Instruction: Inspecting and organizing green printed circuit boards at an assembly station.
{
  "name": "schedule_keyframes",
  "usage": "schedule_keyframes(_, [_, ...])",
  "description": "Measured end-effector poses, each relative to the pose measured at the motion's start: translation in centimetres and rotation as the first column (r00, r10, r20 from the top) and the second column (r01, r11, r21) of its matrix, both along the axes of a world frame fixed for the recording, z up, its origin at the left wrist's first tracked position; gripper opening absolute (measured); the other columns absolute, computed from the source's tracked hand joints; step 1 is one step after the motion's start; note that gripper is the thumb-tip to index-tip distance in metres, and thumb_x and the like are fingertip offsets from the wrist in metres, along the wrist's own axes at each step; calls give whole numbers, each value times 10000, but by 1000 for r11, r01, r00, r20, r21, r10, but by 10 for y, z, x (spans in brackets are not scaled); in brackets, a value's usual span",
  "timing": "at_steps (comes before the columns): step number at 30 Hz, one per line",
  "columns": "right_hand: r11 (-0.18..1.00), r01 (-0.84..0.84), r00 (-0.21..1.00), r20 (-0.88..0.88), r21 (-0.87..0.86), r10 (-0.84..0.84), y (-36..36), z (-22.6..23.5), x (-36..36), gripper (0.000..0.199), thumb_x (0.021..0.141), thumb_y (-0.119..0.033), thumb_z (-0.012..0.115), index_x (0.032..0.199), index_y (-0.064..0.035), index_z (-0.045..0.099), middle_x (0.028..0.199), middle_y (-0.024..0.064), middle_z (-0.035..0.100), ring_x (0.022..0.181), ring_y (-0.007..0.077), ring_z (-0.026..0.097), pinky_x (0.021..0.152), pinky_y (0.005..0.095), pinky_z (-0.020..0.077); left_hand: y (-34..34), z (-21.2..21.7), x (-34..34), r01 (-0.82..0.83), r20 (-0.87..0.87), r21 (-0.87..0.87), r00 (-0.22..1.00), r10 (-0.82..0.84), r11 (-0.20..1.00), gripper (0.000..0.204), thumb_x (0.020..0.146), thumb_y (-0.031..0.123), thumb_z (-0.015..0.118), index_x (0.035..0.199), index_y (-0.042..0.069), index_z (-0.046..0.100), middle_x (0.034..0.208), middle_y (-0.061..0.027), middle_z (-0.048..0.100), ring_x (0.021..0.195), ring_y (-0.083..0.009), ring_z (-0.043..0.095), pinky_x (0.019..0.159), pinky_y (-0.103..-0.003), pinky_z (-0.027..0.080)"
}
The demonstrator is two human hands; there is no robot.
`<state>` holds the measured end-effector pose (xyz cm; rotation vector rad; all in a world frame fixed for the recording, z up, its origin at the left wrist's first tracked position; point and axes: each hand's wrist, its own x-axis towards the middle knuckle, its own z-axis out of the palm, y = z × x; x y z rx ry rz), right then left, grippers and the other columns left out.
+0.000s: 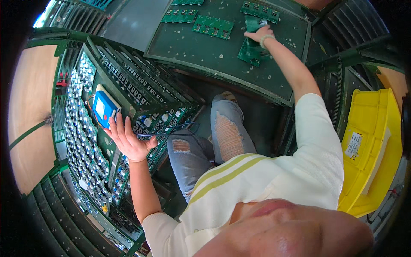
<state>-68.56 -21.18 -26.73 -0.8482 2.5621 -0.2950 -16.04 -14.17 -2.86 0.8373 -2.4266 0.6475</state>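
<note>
My left hand (130,141) has its fingers spread beside a blue handheld device (104,108) with a light screen and a red button; the fingertips meet its lower edge. The device leans on a green rack full of circuit boards. On the dark green table, my right hand (260,34) reaches over a green circuit board (253,22), thumb to the left and fingers curled at its right side. Another green circuit board (249,52) lies just below that hand. The hand partly hides both boards.
More circuit boards (212,27) lie on the green tabletop (184,47). Dense rows of small boards (83,128) fill the rack at my left. A dark cable (175,132) loops beside my left hand. A yellow crate (364,150) stands at my right, near a metal spring (338,92).
</note>
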Motion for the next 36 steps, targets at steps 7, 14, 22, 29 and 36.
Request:
schedule_keyframes(7, [847,444,879,42,292,-475,-29,-10,38,1411,499,-744,704,1443,38,5,1434,226,275,1245,343,386,1023,466,341,1,-1,0,-18,12,-4,1000,18,1000,776,811,655,443,1199,-15,494,1283,-208,502,1264,-413,392,1085,-586,171])
schedule_keyframes(14, [787,522,843,-59,329,-535,-26,-9,57,1307,552,-631,755,1467,-31,40,1366,239,338,1184,370,411,935,515,383,1,-2,2,-27,19,-36,999,28,999,768,816,643,445,1203,-20,487,1275,-217,504,1259,-412,396,1082,-594,169])
schedule_keyframes(22, [893,443,886,114,76,-449,3,-2,53,1344,501,-509,809,1457,-32,-7,1397,254,296,1276,382,321,1026,489,325,3,-6,6,22,-22,-20,1000,-22,1000,781,809,655,459,1220,-9,486,1278,-219,504,1260,-413,395,1074,-605,176])
schedule_keyframes(29, [990,-12,1000,-9,-143,11,-7,4,63,1343,465,-468,851,1465,-85,41,1389,231,322,1282,395,313,1027,533,306,1,-6,6,36,-82,2,996,-36,999,791,808,675,457,1222,4,504,1283,-217,506,1257,-408,399,1078,-582,202])
schedule_keyframes(36, [841,-521,835,-290,-148,467,-104,16,83,1281,467,-394,863,1467,-148,103,1389,174,352,1262,383,338,1000,534,324,6,-22,24,21,-51,-69,998,-25,997,892,788,778,323,1251,33,484,1269,-259,504,1278,-398,368,1095,-564,166])
